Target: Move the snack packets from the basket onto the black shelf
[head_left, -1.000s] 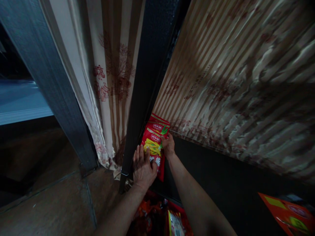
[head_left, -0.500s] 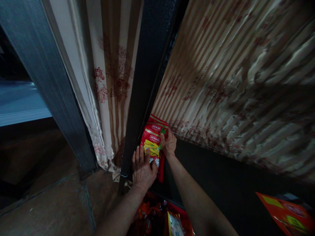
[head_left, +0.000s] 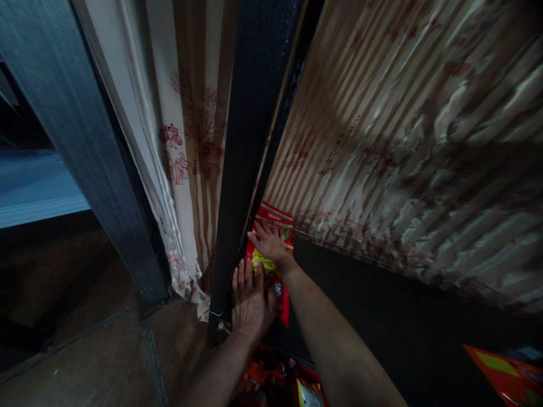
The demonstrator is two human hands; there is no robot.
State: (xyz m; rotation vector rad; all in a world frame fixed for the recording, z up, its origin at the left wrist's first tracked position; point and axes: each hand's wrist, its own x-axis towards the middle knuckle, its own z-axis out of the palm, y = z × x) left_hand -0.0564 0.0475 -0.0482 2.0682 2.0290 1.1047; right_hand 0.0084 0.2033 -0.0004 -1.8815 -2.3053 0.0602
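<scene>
At the left end of the dark shelf (head_left: pixel 373 305), in the corner between the black post (head_left: pixel 250 113) and the striped curtain (head_left: pixel 382 141), red packets (head_left: pixel 265 264) lay overlapping, their top ends toward the curtain. The right hand (head_left: pixel 271 243) lay palm down across their upper part, fingers spread and clenched on nothing. Nearer the shelf's front edge, the left hand (head_left: pixel 250 299) rested along the packets' lower left side, close to the post, its fingers extended rather than curled into a grasp. A yellow printed picture showed between the hands. Below the front edge sat more packaged goods (head_left: pixel 271 379), dim and partly hidden by the forearms; an orange packet (head_left: pixel 509 373) lay well apart, toward the right.
</scene>
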